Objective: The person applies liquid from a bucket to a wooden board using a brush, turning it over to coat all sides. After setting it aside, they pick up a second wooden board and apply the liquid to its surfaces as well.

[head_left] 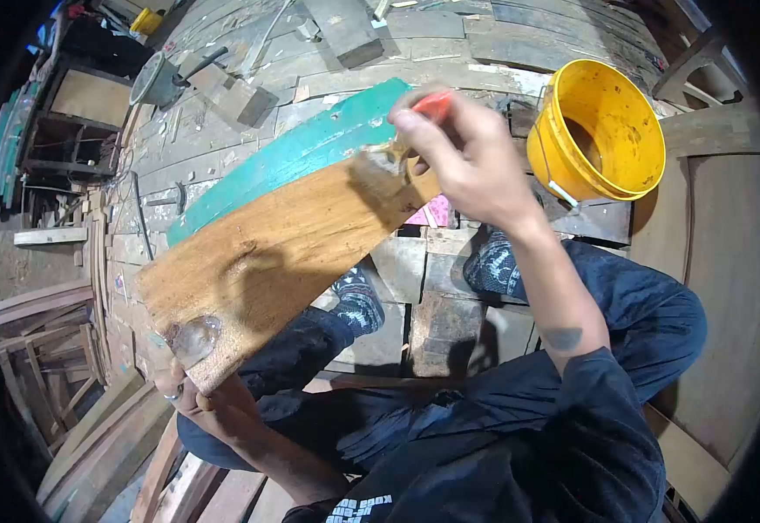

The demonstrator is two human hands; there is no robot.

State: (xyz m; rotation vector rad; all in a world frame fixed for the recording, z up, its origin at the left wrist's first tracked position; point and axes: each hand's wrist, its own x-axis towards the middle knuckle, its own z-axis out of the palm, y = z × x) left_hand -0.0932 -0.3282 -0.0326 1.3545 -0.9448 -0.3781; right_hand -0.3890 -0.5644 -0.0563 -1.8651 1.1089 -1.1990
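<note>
A long brown wooden board (284, 240) slants up to the right over my lap. My left hand (186, 390), with a ring on one finger, grips its lower left end from below. Near that corner a wet, greyish patch (195, 340) shows on the wood. My right hand (476, 157) is closed around a small orange-red thing (433, 106) at the board's upper end; its kind I cannot tell. Just below those fingers, a pale, shiny smear (382, 162) lies on the wood. Behind the board, a green-painted plank (297, 148) lies at the same slant.
A yellow bucket (563, 139) with dark residue inside stands to the right. Wooden blocks (254, 100), a hammer (173, 199) and scraps lie on the plank floor (432, 52). Stacked timber (105, 436) fills the lower left. A wooden panel (729, 288) borders the right side.
</note>
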